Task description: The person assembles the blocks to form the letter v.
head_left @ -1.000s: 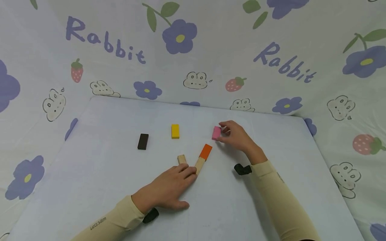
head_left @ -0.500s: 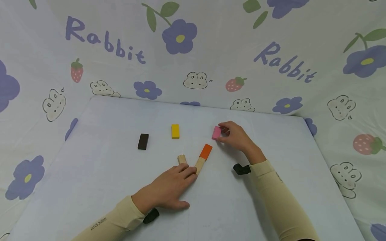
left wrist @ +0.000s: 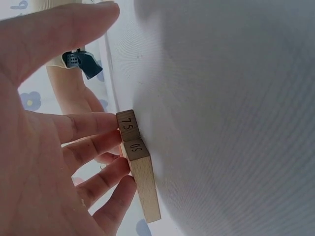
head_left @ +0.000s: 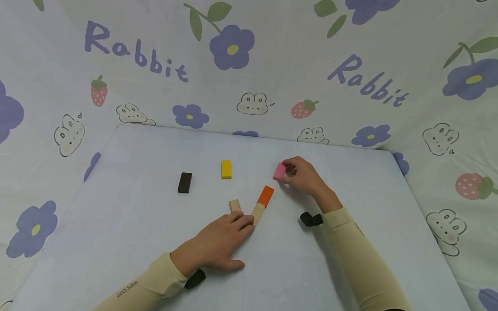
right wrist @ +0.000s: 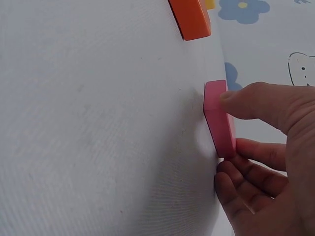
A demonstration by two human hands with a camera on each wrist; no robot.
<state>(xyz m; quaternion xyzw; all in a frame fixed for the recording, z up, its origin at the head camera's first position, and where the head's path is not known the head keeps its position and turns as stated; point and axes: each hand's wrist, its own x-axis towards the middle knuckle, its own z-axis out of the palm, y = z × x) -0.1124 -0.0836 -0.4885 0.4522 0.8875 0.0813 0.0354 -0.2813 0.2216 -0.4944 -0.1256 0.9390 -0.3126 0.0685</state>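
The left hand [head_left: 218,243] lies over two plain wooden blocks, one [head_left: 235,205] at its fingertips and one [head_left: 257,212] running up to an orange block [head_left: 266,196]. In the left wrist view its fingers are fairly straight and touch the wooden blocks [left wrist: 143,183], whose ends bear the numbers 75 and 50. Thumb and index finger of the right hand [head_left: 309,178] pinch a pink block [head_left: 279,171] at its two ends. That pink block [right wrist: 221,120] rests on the table in the right wrist view.
A dark brown block [head_left: 184,182] and a yellow block [head_left: 226,169] lie on the white table [head_left: 128,207], left of the pink one. Behind the table hangs a patterned cloth [head_left: 272,60]. Black wrist devices [head_left: 311,219] are on both forearms.
The pink block has turned very slightly between the right fingers, and the right forearm has shifted a little to the left. The left hand has stayed in place.
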